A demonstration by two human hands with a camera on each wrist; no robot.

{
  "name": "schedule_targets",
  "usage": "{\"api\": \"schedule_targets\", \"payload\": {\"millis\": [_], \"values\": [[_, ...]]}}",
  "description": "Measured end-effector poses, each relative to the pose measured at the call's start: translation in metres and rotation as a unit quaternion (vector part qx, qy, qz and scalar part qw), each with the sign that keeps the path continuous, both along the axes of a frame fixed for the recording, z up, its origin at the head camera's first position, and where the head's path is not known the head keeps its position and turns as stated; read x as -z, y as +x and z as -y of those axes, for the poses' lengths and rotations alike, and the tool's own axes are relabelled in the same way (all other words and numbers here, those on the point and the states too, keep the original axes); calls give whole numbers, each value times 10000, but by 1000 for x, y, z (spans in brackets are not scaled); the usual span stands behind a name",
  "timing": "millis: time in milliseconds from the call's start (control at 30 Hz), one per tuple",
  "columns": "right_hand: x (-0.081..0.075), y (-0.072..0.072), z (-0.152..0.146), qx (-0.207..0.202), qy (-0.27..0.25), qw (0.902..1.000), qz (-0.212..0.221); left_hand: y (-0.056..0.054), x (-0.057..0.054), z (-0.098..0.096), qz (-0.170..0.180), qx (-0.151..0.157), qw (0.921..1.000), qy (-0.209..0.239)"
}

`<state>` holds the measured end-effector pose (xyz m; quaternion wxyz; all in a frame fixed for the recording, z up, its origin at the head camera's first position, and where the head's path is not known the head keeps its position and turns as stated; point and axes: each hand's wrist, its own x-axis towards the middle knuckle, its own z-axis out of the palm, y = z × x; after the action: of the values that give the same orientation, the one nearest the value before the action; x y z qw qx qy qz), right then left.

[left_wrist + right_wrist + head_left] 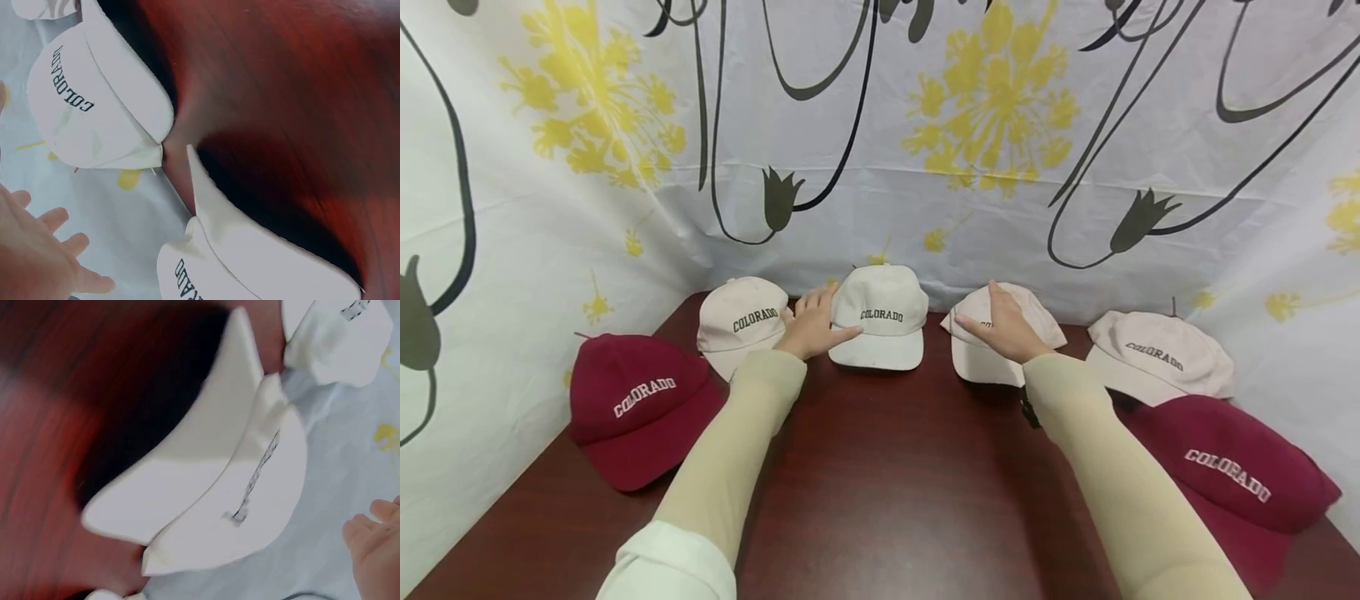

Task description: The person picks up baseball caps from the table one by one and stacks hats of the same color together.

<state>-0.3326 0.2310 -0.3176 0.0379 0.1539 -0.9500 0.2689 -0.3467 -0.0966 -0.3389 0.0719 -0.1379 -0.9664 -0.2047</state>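
Note:
My left hand (816, 323) is between a cream cap (745, 304) and a white cap (880, 296) in the head view, fingers spread and holding nothing. The left wrist view shows this hand (37, 256) apart from the white cap (106, 94) and a nearer cap (244, 256). My right hand (1009, 329) is over another pale cap (988, 362) and covers part of its COLORADO lettering. In the right wrist view, a gap separates the right hand (381, 550) from that cap (219, 481). Its visible fingers grip nothing.
A maroon cap (640, 408) sits at the left, and another maroon cap (1232, 467) at the right, partly behind my right sleeve. A cream cap (1172, 354) lies at the back right. The dark wooden table (895, 492) meets a flower-printed cloth (880, 150) behind.

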Motion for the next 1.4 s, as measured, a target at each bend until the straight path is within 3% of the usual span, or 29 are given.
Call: {"api": "schedule_targets", "payload": {"millis": [233, 433, 667, 900, 1100, 1300, 1400], "values": [[2, -17, 35, -194, -201, 9989, 367, -10, -3, -5, 292, -42, 9989, 367], [7, -34, 55, -300, -213, 9985, 397, -26, -3, -8, 414, -173, 9988, 201], [17, -52, 67, -191, -309, 9971, 665, -46, -2, -11, 521, -118, 9984, 204], [29, -68, 82, -186, -386, 9954, 858, -61, 6, -9, 804, -140, 9957, 448], [39, -79, 91, -319, -563, 9951, 742, -69, 18, -14, 1046, -171, 9930, 530], [51, -92, 93, -49, -497, 9929, 1077, -82, 28, -18, 1327, -150, 9878, 800], [56, -98, 94, -177, -630, 9941, 863, -87, 31, -17, 1498, -39, 9831, 1052]]}}
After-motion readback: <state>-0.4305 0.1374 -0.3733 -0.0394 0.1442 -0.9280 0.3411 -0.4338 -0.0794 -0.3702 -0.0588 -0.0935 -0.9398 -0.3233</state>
